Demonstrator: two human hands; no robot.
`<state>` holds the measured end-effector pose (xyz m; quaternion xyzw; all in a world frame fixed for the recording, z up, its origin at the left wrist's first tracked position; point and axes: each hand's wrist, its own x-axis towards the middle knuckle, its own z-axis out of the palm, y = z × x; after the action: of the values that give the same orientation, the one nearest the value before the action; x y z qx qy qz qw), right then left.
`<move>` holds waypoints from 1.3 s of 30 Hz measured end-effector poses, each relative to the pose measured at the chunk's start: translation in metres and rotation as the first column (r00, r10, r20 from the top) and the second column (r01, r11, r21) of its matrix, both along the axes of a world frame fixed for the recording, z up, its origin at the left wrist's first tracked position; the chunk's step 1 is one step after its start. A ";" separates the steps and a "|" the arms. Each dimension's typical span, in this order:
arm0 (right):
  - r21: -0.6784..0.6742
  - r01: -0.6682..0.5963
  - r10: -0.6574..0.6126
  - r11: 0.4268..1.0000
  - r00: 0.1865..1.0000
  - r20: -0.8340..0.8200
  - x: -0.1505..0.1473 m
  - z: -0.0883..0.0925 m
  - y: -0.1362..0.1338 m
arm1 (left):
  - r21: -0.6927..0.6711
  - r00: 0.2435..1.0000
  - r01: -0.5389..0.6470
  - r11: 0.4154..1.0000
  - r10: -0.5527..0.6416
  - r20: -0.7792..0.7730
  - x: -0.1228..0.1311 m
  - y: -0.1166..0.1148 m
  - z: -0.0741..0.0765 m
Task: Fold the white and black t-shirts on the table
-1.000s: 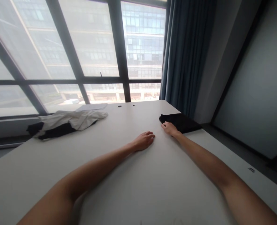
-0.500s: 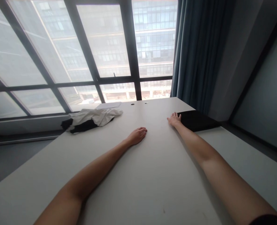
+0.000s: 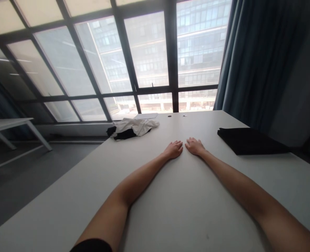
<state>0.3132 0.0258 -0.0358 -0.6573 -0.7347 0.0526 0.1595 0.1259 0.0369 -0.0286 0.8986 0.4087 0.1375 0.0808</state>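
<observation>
My left hand [image 3: 174, 149] lies flat on the white table [image 3: 176, 196], palm down, holding nothing. Close beside it, with a small gap between the fingertips, my right hand [image 3: 194, 146] also rests palm down, its fingers stretched out. To the right of that hand, and apart from it, lies a black folded cloth [image 3: 252, 141] at the table's right side. A crumpled heap of white and black cloth [image 3: 136, 128] sits beyond my left hand, near the table's left edge.
Behind the heap lies a flat white sheet [image 3: 145, 116]. Two small round fittings, one a dark hole [image 3: 170, 116], show at the far end. A blue curtain [image 3: 246, 63] hangs beside the window at right. Another white table [image 3: 10, 122] stands at far left.
My right hand has moved left, away from the black folded cloth, to beside my left hand. The view has turned left, bringing the other table into sight.
</observation>
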 end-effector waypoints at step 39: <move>0.129 -0.043 0.037 0.991 0.998 0.051 0.004 -0.009 -0.008 | -0.008 0.494 -0.868 0.496 0.866 0.078 -0.190 0.115 0.012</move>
<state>0.3177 0.0180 -0.0450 -0.6318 -0.7532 -0.0083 0.1830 -0.0642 0.1515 -0.0168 0.5677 0.7991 0.1978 0.0009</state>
